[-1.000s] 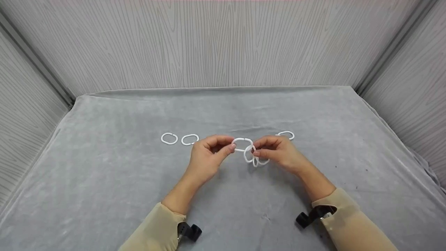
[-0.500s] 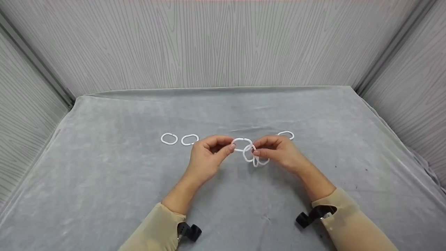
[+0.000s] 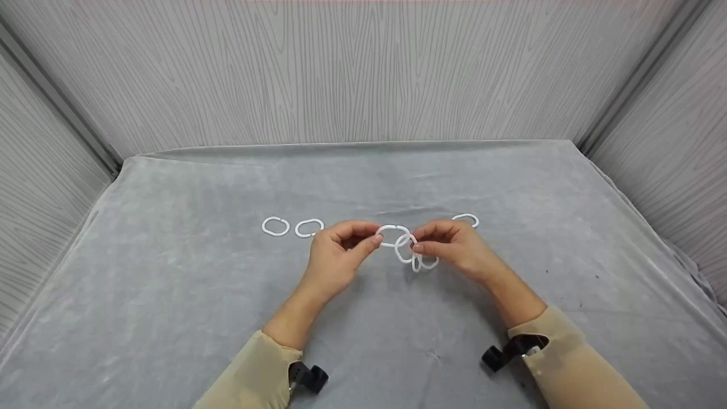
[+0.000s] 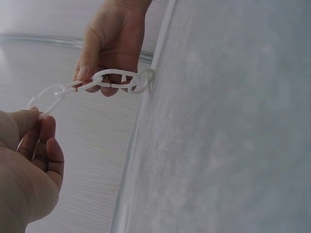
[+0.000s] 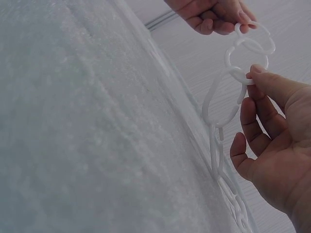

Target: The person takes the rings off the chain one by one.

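Note:
A short chain of white plastic rings hangs between my hands above the grey cloth. My left hand pinches the top ring at its left end. My right hand pinches the linked ring beside it, and the lower links dangle under that hand. In the left wrist view my left hand holds the near ring, with my right hand on the far links. The right wrist view has my right hand pinching the chain, whose lower links trail down to the cloth.
Two loose white rings lie on the cloth left of my hands. Another loose ring lies just behind my right hand. Grey wood-grain walls close in the back and both sides.

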Tool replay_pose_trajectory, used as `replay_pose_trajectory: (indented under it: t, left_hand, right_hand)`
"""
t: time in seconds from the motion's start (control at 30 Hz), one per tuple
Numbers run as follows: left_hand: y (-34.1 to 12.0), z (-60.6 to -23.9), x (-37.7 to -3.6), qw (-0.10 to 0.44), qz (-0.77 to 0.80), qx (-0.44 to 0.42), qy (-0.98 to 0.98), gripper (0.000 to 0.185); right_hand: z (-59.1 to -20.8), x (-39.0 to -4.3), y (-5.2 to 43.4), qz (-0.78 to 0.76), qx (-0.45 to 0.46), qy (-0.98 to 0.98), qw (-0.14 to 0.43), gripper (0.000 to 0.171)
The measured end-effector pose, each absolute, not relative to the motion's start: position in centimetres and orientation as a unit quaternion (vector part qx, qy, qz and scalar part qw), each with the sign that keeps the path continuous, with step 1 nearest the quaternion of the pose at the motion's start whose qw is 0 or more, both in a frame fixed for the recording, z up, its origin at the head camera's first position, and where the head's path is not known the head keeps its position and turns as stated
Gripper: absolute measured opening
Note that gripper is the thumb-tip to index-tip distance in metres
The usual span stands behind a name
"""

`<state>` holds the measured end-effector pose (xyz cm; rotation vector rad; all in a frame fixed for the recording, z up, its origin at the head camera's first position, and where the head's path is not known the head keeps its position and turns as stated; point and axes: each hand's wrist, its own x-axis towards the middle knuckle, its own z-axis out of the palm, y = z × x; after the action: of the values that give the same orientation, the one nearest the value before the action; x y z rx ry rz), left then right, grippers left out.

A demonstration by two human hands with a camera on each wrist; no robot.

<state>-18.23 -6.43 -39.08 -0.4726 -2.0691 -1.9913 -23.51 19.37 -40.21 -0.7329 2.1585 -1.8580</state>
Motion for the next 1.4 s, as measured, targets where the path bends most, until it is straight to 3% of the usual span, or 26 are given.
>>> replay_pose_trajectory:
  t: [1.4]
  left_hand:
    - [-6.50,-38.70,-18.04,0.123,-0.601,-0.202,-0.763,0.010]
  right_hand:
    - [-40.02,-23.55,19.46,-0.636,-0.256,0.722,0.087,0.018]
